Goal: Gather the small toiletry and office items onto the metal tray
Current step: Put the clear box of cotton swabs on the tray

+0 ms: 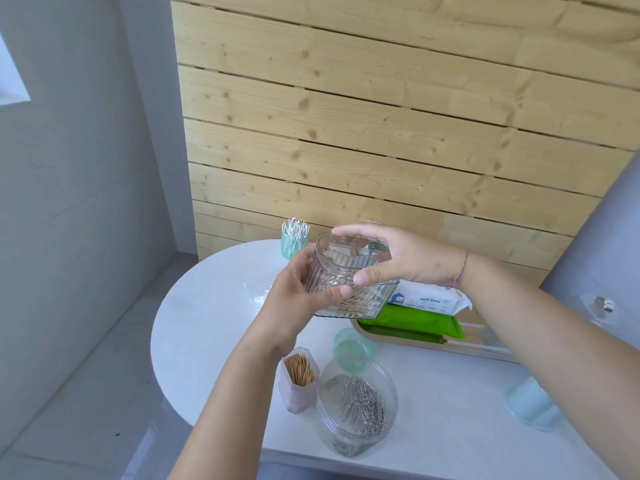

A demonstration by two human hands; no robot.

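Note:
Both hands hold a clear ribbed plastic box point(349, 282) in the air above the white table point(207, 323). My left hand point(298, 299) grips its lower left side; my right hand point(398, 258) pinches its rim from the right. The metal tray point(485, 344) lies just right of and below the box, carrying a white baby wipes pack point(429, 299) on top of a green pack point(415, 323). Close to me stand a clear jar of paper clips point(356, 403) and a hexagonal toothpick holder point(299, 379). A mint cup of cotton swabs point(294, 239) stands at the back.
A wooden slat wall rises behind the table. A mint lid or cup point(353, 344) sits between the paper clip jar and the tray. A pale blue container point(533, 403) stands at the right front, partly behind my right forearm. The table's rounded left edge drops to a grey floor.

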